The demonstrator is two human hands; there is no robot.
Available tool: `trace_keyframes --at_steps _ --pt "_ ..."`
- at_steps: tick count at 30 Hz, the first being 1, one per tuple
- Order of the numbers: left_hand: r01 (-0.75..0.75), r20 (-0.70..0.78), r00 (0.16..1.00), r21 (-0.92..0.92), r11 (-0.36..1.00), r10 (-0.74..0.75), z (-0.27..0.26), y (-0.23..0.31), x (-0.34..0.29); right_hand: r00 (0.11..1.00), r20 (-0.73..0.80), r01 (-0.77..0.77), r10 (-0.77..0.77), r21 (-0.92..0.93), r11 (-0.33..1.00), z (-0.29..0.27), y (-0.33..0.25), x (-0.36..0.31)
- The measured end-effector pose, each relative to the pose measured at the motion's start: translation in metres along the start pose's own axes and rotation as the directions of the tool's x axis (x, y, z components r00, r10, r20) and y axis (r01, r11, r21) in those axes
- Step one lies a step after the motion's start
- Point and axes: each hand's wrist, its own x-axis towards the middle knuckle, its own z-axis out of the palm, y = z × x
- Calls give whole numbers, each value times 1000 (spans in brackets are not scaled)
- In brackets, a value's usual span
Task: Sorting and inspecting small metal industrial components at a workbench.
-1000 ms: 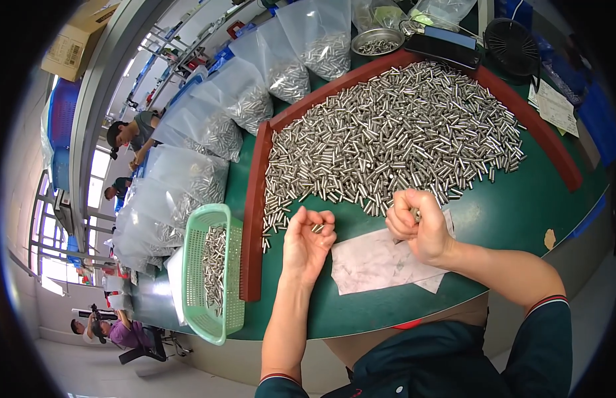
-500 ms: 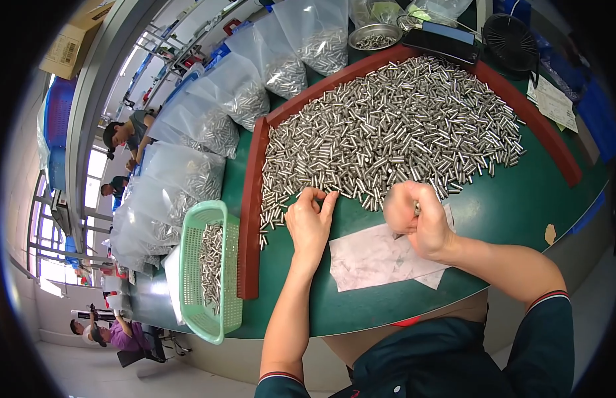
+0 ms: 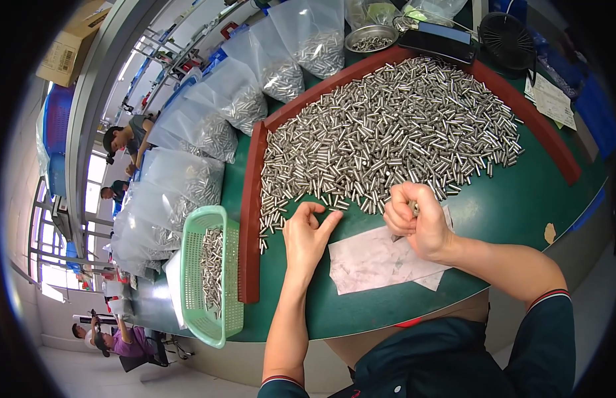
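Hands (image 3: 305,235) near small, shiny cylinders (image 3: 387,132)

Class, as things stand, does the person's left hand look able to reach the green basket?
Probably yes, though not straight across: the red rail stands between the left hand and the green basket, so the hand would likely have to lift over.

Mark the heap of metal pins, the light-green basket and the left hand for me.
Heap of metal pins (image 3: 387,126): head view, middle of its top surface.
Light-green basket (image 3: 233,278): head view, outer face of its perforated right wall.
Left hand (image 3: 305,239): head view, middle of the hand.
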Motion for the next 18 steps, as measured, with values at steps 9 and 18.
trace_keyframes --at_steps 9,18 --pt "-69 -15 997 105 992 70 7 1 1 1000 -10 9 -9 -8 1000 0 0 0" --pt "-46 33 998 -255 966 56 2 1 -1 1000 0 10 -10 -15 1000 -1 0 0"
